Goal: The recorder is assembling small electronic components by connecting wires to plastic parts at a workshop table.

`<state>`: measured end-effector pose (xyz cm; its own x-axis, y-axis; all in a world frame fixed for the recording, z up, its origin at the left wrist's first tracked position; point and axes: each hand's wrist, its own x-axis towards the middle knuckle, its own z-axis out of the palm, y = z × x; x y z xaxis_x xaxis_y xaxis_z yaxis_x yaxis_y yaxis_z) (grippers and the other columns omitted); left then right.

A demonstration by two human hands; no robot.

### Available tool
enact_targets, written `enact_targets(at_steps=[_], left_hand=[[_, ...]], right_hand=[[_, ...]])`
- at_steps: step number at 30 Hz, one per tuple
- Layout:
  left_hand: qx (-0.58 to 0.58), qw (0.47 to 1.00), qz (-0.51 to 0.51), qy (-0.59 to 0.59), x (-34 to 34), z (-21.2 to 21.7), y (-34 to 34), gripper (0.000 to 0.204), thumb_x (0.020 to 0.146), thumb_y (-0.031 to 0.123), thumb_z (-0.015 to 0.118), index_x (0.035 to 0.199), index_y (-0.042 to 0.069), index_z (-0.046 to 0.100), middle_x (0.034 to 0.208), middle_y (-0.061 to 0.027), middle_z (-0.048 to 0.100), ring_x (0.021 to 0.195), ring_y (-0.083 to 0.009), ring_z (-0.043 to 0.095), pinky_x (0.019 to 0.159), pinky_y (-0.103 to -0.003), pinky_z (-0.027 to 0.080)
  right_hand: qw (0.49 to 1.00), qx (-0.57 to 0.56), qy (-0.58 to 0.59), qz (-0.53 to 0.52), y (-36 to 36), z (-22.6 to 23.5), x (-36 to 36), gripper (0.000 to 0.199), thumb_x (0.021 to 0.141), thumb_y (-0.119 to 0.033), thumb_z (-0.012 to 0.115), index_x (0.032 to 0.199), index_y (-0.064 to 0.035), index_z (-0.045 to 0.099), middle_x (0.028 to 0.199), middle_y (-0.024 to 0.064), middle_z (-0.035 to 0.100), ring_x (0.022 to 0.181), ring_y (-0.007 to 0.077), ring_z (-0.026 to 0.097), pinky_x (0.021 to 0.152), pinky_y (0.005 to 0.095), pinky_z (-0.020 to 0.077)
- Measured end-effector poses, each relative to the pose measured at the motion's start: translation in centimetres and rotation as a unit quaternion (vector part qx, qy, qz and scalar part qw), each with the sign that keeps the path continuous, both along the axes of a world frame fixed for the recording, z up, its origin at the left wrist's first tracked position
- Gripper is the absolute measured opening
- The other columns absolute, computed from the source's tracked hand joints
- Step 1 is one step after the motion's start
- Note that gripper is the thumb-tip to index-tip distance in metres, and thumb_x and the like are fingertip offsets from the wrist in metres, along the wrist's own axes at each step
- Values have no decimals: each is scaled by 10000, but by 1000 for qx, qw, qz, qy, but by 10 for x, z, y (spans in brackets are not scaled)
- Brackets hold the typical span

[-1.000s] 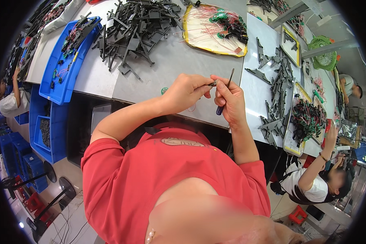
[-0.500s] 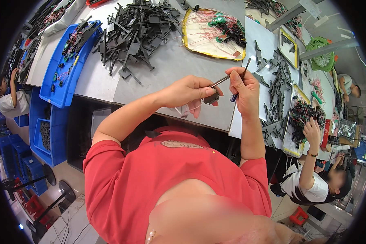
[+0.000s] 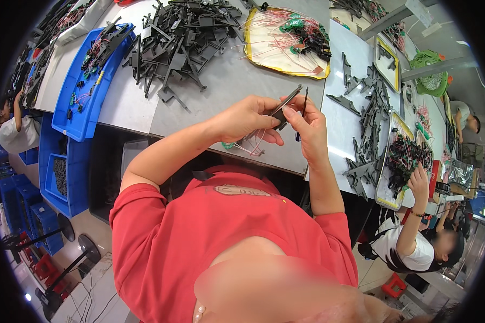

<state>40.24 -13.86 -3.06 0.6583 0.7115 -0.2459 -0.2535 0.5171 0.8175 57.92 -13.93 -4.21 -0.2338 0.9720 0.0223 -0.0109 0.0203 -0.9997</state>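
My left hand (image 3: 248, 119) grips a dark grey plastic part (image 3: 285, 100) above the grey table's (image 3: 237, 91) near edge. Thin pink wires (image 3: 253, 145) and a small green piece (image 3: 228, 145) hang below that hand. My right hand (image 3: 305, 125) meets the part from the right, its thumb and fingers pinching it, and a thin black tool (image 3: 302, 113) stands upright in the same hand. A heap of similar dark plastic parts (image 3: 180, 43) lies further back. A yellow tray (image 3: 253, 43) with red wires and green pieces sits behind my hands.
A blue bin (image 3: 78, 116) with wired parts stands at the left. More dark parts (image 3: 369, 113) and yellow trays (image 3: 388, 161) run along the right, where another person's hand (image 3: 419, 182) reaches into a tray. A green fan (image 3: 431, 59) is far right.
Both hands have lifted and shifted right, away from the table edge. The plastic part has tilted up and the black tool stands more upright.
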Motion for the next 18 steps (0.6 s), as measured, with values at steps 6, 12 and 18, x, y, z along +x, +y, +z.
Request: enact_targets(at_steps=[6, 12, 18], left_hand=[[3, 1000, -6, 11, 3, -1, 0, 251, 876, 5, 466, 1115, -62, 500, 988, -84, 532, 806, -220, 641, 718, -275, 548], [39, 998, 8, 50, 8, -1, -3, 259, 878, 5, 460, 1129, -53, 492, 981, -77, 533, 801, -217, 644, 714, -266, 546], [-9, 1000, 18, 1, 4, -11, -1, 294, 877, 13, 452, 1165, -44, 465, 946, -61, 524, 812, -218, 642, 732, -260, 541]], right_hand=[[1000, 19, -11, -6, 1, -2, 3, 188, 775, -111, 645, 949, -39, 656, 848, -19, 510, 769, 69, 428, 690, 203, 360], [999, 34, -14, -11, 1, -6, 2, 181, 776, -95, 643, 946, -36, 656, 844, -17, 525, 748, 71, 437, 684, 204, 370], [997, 64, -46, 3, 7, -10, 4, 193, 784, -86, 639, 971, -42, 652, 873, -11, 551, 753, 81, 467, 701, 223, 392]])
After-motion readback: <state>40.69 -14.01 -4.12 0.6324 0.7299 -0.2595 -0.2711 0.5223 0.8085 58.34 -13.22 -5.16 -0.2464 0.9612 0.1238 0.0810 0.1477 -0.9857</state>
